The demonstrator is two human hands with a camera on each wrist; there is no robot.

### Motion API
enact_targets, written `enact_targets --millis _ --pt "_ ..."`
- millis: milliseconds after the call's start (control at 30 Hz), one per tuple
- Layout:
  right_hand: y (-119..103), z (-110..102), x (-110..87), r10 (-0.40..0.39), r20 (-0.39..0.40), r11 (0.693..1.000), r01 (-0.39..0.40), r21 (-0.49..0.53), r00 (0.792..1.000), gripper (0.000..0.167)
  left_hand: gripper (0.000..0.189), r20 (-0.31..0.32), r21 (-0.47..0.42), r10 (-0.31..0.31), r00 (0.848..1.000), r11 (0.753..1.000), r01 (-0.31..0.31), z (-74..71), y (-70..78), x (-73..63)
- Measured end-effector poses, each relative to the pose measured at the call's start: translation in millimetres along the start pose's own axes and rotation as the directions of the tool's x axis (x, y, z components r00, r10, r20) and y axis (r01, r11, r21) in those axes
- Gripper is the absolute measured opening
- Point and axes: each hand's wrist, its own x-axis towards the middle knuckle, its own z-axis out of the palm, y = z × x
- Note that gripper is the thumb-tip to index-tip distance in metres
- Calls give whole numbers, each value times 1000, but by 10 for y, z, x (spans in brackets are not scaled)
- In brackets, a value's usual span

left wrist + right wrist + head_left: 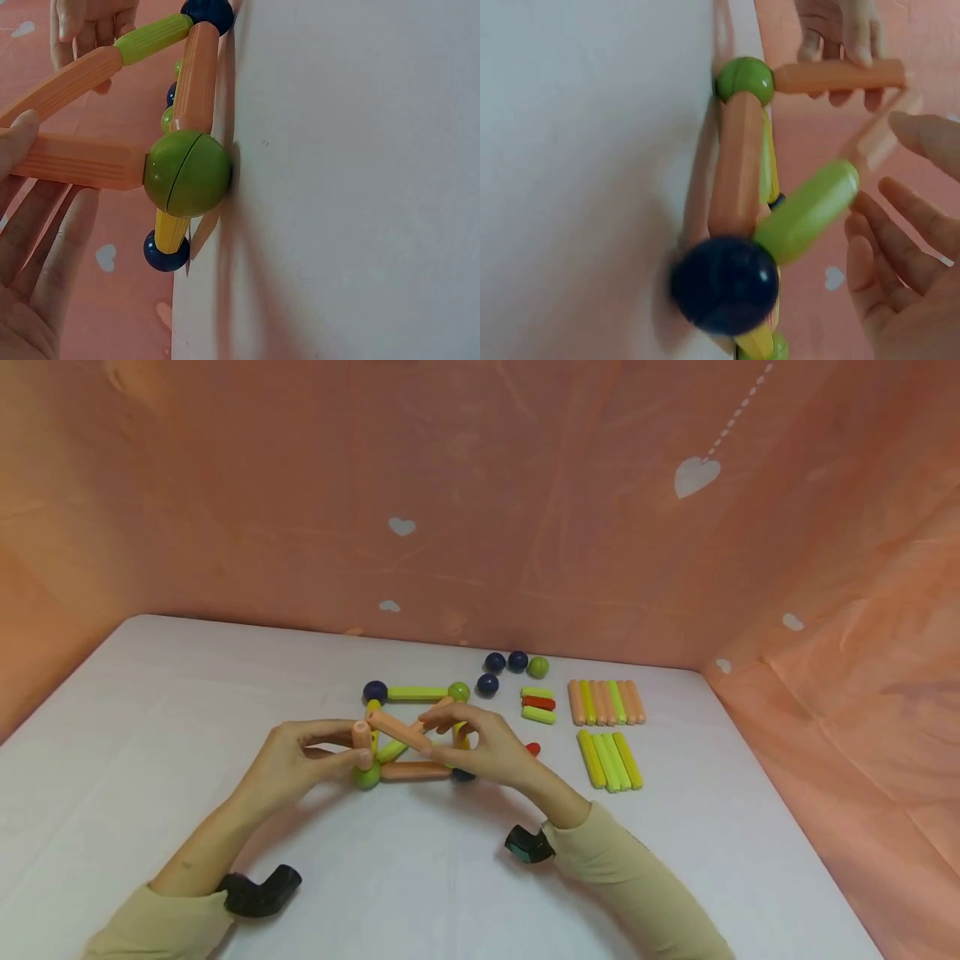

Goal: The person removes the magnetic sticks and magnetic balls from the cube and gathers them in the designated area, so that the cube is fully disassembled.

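Observation:
My left hand pinches an upright orange rod between thumb and fingers. That rod stands on a green ball at the near left corner of a flat frame of rods and balls. My right hand holds a second orange rod, slanted, its far end close to the upright rod's top; whether they touch I cannot tell. At its lower end it meets a light green rod, which rises from a navy ball at the near right corner. A horizontal orange rod links these two corners.
Behind the hands, a navy ball and a green ball form the frame's far corners. Several loose balls, short rods and two rows of longer rods lie to the right. A pink-orange curtain hangs behind the white table.

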Motion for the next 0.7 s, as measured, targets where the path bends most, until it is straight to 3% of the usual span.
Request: enact_targets --millis 133,267,400,700 --pt "-28 100 31 -25 -7 997 25 -67 1000 34 40 0 -1 7 1000 1000 -7 13 -8 3" --pt "-49 151 42 -23 -14 997 22 -68 1000 28 39 0 0 17 1000 1000 -17 23 -14 2" --pt "-60 169 34 -30 -10 996 29 -79 1000 23 38 -3 -1 25 1000 1000 -25 25 -16 -1" --pt "-81 161 32 -86 35 973 91 -211 996 21 40 -6 10 16 1000 1000 -16 23 -12 -8"
